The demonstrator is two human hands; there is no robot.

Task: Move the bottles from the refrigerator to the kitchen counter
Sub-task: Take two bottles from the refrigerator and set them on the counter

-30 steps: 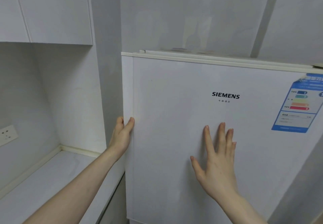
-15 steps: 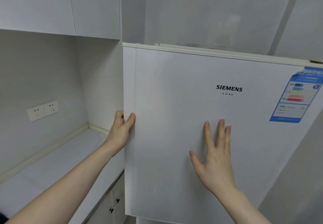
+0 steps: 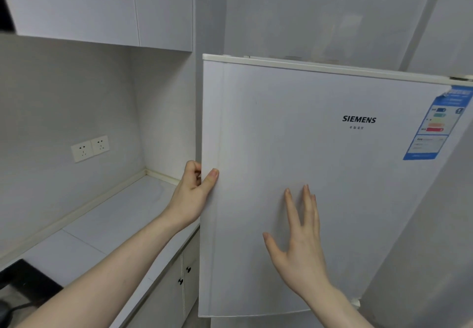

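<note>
A white refrigerator door (image 3: 320, 174) with a SIEMENS logo fills the right half of the view. My left hand (image 3: 194, 192) grips its left edge, thumb on the front and fingers curled behind the edge. My right hand (image 3: 297, 240) lies flat against the door front with fingers straight and spread. The light grey kitchen counter (image 3: 107, 228) runs along the left, beside the refrigerator. No bottles are visible; the refrigerator's inside is hidden by the door.
White wall cabinets (image 3: 102, 5) hang above the counter. Two wall sockets (image 3: 89, 148) sit on the left wall. Base cabinet doors with black knobs (image 3: 184, 275) are under the counter. A dark object (image 3: 23, 279) lies at the counter's near left. A blue energy label (image 3: 435, 125) is stuck on the door.
The door's left edge has swung out toward me while my left hand keeps hold of it. The view has turned left, showing more counter, the sockets and the cabinets.
</note>
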